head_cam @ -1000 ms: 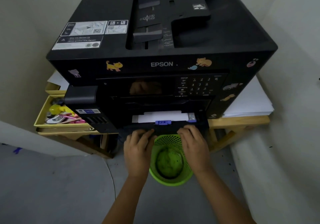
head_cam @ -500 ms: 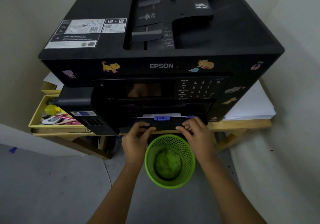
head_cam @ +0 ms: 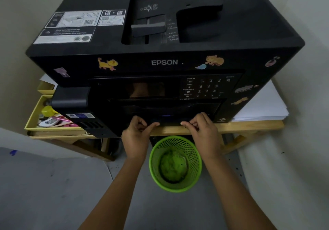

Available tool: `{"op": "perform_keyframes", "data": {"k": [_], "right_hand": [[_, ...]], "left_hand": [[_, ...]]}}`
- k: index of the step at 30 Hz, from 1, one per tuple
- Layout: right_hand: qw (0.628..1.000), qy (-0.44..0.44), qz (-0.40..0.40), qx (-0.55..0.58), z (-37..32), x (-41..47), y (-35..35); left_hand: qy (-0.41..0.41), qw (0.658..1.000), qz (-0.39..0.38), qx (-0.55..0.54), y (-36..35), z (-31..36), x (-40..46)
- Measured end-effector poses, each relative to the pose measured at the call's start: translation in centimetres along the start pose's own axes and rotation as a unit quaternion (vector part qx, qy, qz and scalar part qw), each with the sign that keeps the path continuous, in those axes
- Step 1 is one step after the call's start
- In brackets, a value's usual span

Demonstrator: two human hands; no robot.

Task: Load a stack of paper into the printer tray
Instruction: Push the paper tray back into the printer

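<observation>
A large black Epson printer [head_cam: 231, 33] with cat stickers stands on a low wooden table [head_cam: 249, 125]. Its paper tray [head_cam: 169, 120] sits pushed into the bottom front, with only the dark front lip and a small blue tab showing. The paper inside is hidden. My left hand [head_cam: 137, 137] pinches the lip's left part, thumb pointing right. My right hand [head_cam: 203, 133] pinches its right part, fingers curled against the front.
A stack of white paper [head_cam: 263, 105] lies on the table to the printer's right. A yellow box [head_cam: 33, 115] of small items sits at the left. A green mesh bin [head_cam: 153, 172] stands on the floor between my forearms. Walls close in on both sides.
The tray has slid into the printer under both hands. The white paper seen in it a second ago is now out of sight.
</observation>
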State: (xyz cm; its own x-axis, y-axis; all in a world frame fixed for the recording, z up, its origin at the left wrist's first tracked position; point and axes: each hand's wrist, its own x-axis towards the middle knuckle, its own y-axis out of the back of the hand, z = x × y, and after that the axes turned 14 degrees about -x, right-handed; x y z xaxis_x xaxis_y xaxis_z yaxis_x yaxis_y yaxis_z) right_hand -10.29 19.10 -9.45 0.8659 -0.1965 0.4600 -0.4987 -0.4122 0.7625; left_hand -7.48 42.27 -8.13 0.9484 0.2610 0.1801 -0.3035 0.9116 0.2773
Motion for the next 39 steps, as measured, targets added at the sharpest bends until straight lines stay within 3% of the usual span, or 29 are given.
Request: {"op": "perform_keyframes", "data": {"k": [11, 27, 32, 39], "right_hand": [[0.992, -0.071, 0.059, -0.09, -0.7, -0.3, -1.9], [0.988, -0.046, 0.013, -0.149, -1.8, -0.1, -0.2], [0.984, -0.059, -0.049, -0.159, -2.7, 0.1, 1.2], [0.973, -0.035, -0.132, -0.185, -5.0, -0.4, 5.6]], "left_hand": [[0.018, 0.998, 0.064, 0.022, -1.7, 1.1, -0.3], [0.043, 0.996, 0.02, 0.071, -0.7, 2.7, -1.0], [0.04, 0.992, -0.034, 0.113, 0.3, 3.9, -1.3], [-0.009, 0.963, -0.209, 0.169, 2.8, 7.4, -2.9]]}}
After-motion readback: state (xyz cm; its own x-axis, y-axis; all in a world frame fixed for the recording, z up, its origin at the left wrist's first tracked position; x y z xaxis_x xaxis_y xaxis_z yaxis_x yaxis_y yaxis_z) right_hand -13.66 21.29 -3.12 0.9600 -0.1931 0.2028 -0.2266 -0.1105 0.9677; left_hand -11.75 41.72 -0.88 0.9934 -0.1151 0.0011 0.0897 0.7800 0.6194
